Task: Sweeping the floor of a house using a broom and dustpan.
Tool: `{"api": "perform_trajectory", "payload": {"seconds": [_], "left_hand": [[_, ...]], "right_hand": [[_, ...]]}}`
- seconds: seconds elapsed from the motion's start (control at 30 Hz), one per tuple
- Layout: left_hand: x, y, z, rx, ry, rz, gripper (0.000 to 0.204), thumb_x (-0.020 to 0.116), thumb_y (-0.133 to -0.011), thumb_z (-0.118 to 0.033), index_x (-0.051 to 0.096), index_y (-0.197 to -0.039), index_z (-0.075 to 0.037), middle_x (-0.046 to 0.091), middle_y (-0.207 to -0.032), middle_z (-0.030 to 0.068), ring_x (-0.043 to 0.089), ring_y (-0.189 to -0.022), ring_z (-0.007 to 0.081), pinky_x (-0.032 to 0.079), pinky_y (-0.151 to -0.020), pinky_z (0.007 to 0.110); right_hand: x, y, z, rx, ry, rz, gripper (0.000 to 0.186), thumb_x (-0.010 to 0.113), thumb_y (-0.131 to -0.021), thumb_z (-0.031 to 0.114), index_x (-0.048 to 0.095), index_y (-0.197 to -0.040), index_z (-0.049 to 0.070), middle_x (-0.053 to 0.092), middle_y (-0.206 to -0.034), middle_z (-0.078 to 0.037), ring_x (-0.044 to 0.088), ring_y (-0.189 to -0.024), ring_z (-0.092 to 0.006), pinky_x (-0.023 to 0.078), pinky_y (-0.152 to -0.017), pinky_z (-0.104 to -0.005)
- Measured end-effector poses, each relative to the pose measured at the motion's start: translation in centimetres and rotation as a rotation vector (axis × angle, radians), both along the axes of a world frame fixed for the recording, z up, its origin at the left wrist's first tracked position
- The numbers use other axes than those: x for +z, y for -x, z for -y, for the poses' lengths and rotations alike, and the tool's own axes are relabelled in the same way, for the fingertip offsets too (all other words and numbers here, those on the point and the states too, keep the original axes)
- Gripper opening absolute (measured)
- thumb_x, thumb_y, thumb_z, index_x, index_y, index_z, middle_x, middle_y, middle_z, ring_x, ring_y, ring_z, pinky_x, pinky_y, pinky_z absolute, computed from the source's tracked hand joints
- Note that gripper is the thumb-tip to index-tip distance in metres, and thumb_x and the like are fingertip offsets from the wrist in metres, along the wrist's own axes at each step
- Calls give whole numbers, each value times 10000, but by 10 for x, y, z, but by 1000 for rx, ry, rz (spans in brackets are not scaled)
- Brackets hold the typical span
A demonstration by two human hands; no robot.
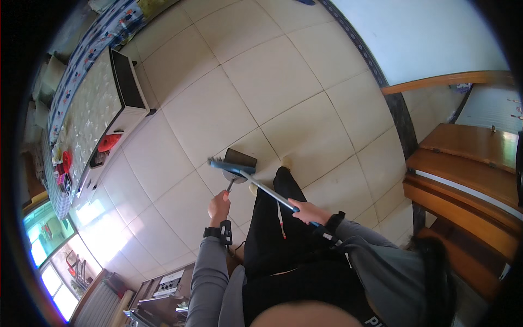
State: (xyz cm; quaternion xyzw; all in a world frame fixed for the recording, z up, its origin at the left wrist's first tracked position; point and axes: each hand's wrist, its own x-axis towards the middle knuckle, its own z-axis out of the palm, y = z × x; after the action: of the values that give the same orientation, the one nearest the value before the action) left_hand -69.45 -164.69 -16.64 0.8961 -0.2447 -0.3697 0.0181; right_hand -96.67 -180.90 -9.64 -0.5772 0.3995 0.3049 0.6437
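Pale floor tiles (267, 65) lie beneath the dustpan (243, 156). I record the left hand (219, 206) closed on its handle, the right hand (310, 212) closed round the broom (267, 189). Their heads overlap in view; excess sideways broom pressure could tip the dustpan.

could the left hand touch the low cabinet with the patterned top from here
Probably not: the left hand is holding the dustpan, and a stretch of tiled floor lies between it and the low cabinet.
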Motion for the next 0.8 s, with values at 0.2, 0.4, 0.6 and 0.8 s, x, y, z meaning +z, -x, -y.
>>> {"api": "perform_trajectory", "payload": {"seconds": [0.2,0.4,0.6,0.8], "left_hand": [[3,-2,-3,-8,1,-16,277,448,-726,-206,557,-978,-241,596,-844,119,562,-813,306,446,-665,400],[4,-2,-4,2,18,-1,286,454,-707,-186,562,-969,-223,597,-843,121,563,-800,309,446,-662,402],[3,-5,-5,1,-9,-20,287,453,-710,-192,556,-977,-221,596,-841,126,563,-795,316,448,-662,404],[11,-9,-41,76,-36,-27,319,445,-724,-208,537,-1027,-249,595,-841,136,561,-804,323,449,-665,410]], "right_hand": [[-7,-19,47,-48,182,57,602,450,-736,90,220,-1292,93,521,-555,-114,498,-404,-186,402,-390,-317],[-82,-67,45,72,312,-3,655,493,-766,139,143,-1318,97,510,-551,-85,481,-413,-164,403,-398,-298],[-68,-37,0,-72,-207,32,672,492,-755,116,127,-1316,58,450,-542,-37,445,-402,-109,372,-384,-239],[-18,-32,45,-87,-151,64,616,474,-761,106,196,-1311,104,429,-566,-19,437,-438,-89,380,-389,-229]]}}
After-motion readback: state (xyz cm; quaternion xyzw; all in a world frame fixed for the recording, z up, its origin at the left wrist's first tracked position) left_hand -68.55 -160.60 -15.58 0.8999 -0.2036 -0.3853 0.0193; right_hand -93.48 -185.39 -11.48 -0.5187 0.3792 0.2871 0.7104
